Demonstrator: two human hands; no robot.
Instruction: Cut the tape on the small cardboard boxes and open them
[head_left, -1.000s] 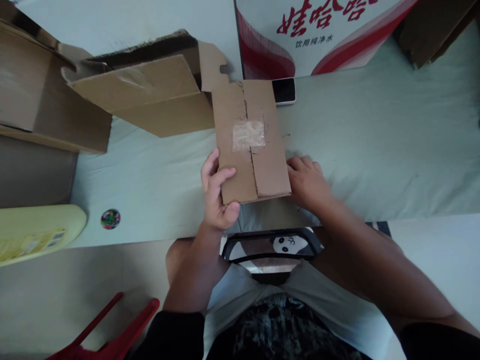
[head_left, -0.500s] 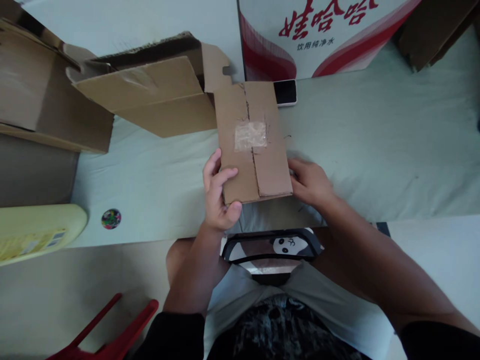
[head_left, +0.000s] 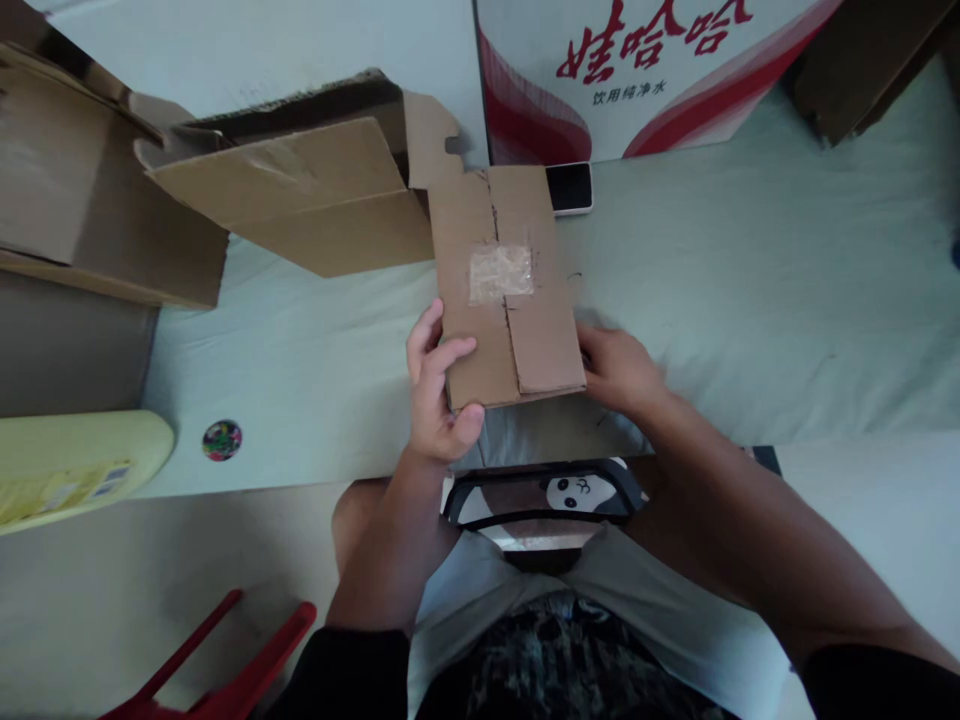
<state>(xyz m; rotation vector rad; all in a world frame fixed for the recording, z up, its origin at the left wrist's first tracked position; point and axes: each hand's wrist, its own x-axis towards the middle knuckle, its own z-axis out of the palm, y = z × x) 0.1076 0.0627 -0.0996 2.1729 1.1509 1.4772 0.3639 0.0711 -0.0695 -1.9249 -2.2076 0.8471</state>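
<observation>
A small brown cardboard box (head_left: 551,345) stands in the middle of the view, its seamed top toward me. Clear tape (head_left: 500,275) crosses the seam. My left hand (head_left: 437,400) grips the near left corner, with fingers on the side and top and the thumb at the front edge. Against the right side, low down, my right hand (head_left: 621,370) is closed at the box's edge. Its fingertips are tucked out of sight behind the cardboard. Touching or nearly touching the box's far left corner is a larger open carton (head_left: 300,195).
A phone-like device (head_left: 571,188) lies behind the box, before a white and red printed carton (head_left: 637,80). At left are another carton (head_left: 142,190), a yellow bottle (head_left: 82,465) and a round sticker-like disc (head_left: 222,440). A red stool (head_left: 255,660) stands below the pale-green covered surface (head_left: 720,290).
My right hand has shifted very slightly at the box's right side. My left hand and the box hold the same position; the whole view has dropped by a few pixels.
</observation>
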